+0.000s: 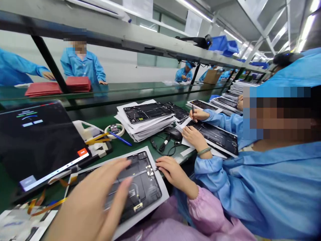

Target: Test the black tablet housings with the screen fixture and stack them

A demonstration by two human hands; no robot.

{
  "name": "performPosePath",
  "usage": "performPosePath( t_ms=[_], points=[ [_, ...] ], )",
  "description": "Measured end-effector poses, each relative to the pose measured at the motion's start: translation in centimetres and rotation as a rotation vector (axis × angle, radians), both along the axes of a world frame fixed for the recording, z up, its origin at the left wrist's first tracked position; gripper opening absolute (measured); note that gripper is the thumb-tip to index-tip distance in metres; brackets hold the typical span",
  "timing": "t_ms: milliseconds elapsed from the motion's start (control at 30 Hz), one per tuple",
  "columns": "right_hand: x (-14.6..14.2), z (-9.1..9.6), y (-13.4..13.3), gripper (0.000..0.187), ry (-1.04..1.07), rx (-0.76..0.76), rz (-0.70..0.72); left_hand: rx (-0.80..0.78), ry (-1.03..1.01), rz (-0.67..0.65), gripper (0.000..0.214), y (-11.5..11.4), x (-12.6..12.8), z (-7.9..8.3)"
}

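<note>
An opened tablet housing, black inside with small boards and thin cables, lies on a white sheet in front of me. My left hand hovers over its left part, large and blurred. The thumb and fingers are apart with nothing between them. At the housing's right edge, beside a small metal-plated part, my right hand has its fingertips pinched together. A tiny dark thing shows at those fingertips, too small to name.
A lit screen stands at left, with orange flex cables below. Behind are a tape roll, blue pen, stacked sheets topped by another housing, and a black mouse. A co-worker works close at right.
</note>
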State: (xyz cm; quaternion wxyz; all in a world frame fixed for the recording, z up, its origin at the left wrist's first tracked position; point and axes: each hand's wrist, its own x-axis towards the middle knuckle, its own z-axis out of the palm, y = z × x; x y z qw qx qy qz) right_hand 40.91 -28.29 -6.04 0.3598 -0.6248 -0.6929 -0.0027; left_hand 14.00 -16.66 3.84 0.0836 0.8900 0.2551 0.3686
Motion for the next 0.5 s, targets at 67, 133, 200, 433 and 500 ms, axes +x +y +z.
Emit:
performPosePath(
  t_ms=[67,133,200,433,500],
  points=[
    [0.3,0.0,0.0,0.021,-0.001,0.003,0.03,-0.073,0.334,-0.038,0.035,0.2,5.0,1.3],
    [0.5,0.1,0.0,0.021,-0.01,-0.002,0.054,-0.154,0.674,-0.037,0.029,1.6,8.8,1.1],
    [0.7,0.1,0.2,0.022,-0.008,-0.008,0.061,-0.135,0.766,0.011,0.025,3.7,10.9,-0.3],
    [0.8,0.8,1.1,0.025,0.013,-0.033,0.046,-0.201,0.615,0.051,0.029,7.4,11.4,-5.2],
    [0.6,1.0,1.2,0.023,0.049,-0.059,0.07,-0.21,0.605,0.045,0.029,7.4,11.5,-5.5]
  ],
)
